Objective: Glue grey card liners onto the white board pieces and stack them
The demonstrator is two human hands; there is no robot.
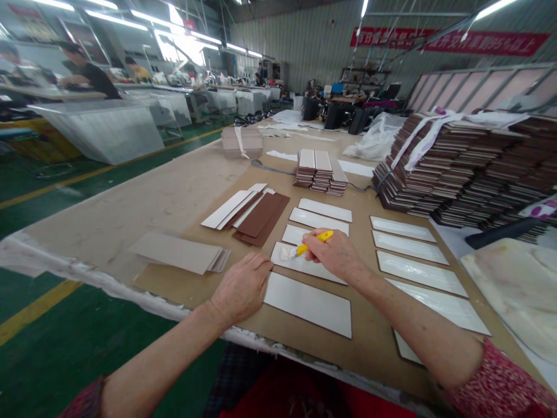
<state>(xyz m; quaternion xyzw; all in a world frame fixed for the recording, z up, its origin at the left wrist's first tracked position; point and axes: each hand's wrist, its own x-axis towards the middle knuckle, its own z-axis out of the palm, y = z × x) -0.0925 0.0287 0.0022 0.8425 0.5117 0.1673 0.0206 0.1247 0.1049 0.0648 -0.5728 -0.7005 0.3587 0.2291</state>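
My right hand [333,252] is closed round the yellow handle of a brush [301,249]. Its white, paste-coated bristles press on the left part of a white panel [281,253]. At that panel's left end, the closed fingers of my left hand [248,284] touch the edge. Directly below lies another white panel with a dark border [308,305]. Further panels [319,210] form a column above, partly covered by my right hand. To the right, a second column of panels [411,249] has a wet, glossy surface; my right forearm hides part of it.
Left of my work lie grey strips [178,251] and brown and white strips [263,217]. Behind them stands a small stack of panels [319,168]. A tall tied stack [461,162] rises at the right, beside a pale cloth [517,290]. Other people sit at the far left.
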